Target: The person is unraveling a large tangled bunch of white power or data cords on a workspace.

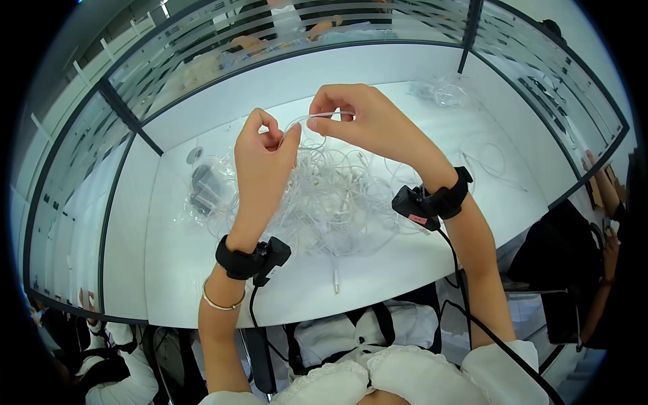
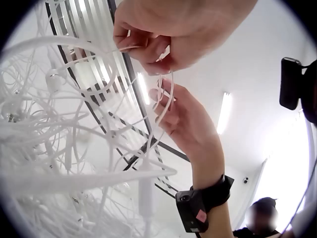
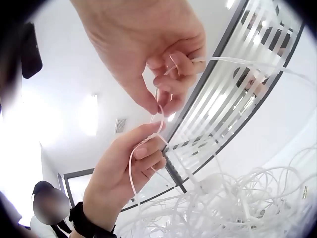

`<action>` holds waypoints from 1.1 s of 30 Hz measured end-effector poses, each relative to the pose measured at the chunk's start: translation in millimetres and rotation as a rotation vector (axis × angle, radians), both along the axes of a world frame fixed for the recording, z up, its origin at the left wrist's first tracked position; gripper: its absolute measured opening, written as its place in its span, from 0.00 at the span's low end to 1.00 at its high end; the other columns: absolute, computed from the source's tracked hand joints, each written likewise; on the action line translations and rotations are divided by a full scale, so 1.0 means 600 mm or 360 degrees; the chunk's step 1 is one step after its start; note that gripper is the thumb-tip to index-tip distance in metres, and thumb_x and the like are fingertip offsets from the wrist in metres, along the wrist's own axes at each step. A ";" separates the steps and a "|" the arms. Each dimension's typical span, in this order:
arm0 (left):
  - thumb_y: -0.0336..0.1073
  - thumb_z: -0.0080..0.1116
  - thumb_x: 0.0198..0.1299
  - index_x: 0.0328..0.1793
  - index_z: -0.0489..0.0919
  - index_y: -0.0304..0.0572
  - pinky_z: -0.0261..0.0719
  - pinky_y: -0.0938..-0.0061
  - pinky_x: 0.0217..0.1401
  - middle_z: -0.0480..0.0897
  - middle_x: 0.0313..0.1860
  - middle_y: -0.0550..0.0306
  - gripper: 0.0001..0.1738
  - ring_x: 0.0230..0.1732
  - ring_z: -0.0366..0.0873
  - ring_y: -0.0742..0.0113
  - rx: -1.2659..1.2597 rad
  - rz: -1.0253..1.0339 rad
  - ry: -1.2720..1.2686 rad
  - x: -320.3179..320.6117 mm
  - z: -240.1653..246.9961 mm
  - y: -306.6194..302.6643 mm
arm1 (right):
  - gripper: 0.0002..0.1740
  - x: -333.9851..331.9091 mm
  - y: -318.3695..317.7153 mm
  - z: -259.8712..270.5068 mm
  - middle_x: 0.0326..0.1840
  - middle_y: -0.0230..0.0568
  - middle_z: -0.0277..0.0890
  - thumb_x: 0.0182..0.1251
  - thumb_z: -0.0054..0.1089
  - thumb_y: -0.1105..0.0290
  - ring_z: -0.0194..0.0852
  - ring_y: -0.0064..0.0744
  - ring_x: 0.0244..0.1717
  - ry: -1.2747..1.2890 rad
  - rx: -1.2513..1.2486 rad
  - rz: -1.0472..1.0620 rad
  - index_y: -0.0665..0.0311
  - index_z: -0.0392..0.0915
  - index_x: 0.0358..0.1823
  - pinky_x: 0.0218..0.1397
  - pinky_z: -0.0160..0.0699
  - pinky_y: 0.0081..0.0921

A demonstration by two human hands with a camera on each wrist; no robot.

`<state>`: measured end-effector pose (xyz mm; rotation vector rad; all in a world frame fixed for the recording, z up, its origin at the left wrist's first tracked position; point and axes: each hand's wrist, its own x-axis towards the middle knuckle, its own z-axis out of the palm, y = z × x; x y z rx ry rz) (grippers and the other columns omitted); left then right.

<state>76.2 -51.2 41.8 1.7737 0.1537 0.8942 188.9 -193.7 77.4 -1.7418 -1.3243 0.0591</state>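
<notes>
Both hands are raised close together over a large tangle of thin white cables (image 1: 331, 189) on the white desk. My left hand (image 1: 262, 158) pinches a white cable (image 3: 132, 171) between thumb and fingers; a loop of it hangs below that hand in the right wrist view. Just to the right, my right hand (image 1: 358, 118) pinches the cable between thumb and forefinger, and a strand runs across its curled fingers (image 3: 181, 64). Between the two hands a short stretch of cable bridges the gap. Other strands hang from the hands toward the tangle.
A cable plug (image 1: 336, 280) lies near the desk's front edge. Clear plastic bags with dark items (image 1: 206, 185) sit left of the tangle, and another clear bag (image 1: 442, 91) lies at the back right. Low partitions with striped glass (image 1: 304, 30) enclose the desk (image 1: 182, 270).
</notes>
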 end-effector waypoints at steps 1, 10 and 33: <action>0.31 0.61 0.62 0.33 0.67 0.44 0.49 0.85 0.18 0.68 0.15 0.71 0.12 0.15 0.58 0.86 -0.0026 -0.0034 0.0038 -0.003 0.008 -0.003 | 0.15 0.004 0.000 0.000 0.29 0.39 0.81 0.60 0.60 0.59 0.72 0.26 0.28 0.0032 0.0002 0.0048 0.67 0.79 0.33 0.32 0.70 0.24; 0.32 0.60 0.61 0.38 0.74 0.38 0.51 0.85 0.22 0.68 0.15 0.72 0.07 0.18 0.56 0.87 0.0220 -0.0297 0.0348 -0.038 0.061 0.029 | 0.16 0.029 -0.018 0.010 0.21 0.27 0.68 0.62 0.62 0.59 0.61 0.16 0.25 0.0262 0.0141 0.0189 0.66 0.82 0.36 0.28 0.58 0.18; 0.43 0.49 0.69 0.45 0.80 0.37 0.44 0.86 0.11 0.75 0.12 0.62 0.16 0.06 0.55 0.86 0.0315 -0.0337 0.0547 -0.068 0.080 0.124 | 0.13 0.100 -0.094 0.051 0.31 0.26 0.77 0.69 0.59 0.62 0.61 0.11 0.30 -0.0359 0.0777 -0.0455 0.65 0.81 0.43 0.32 0.57 0.12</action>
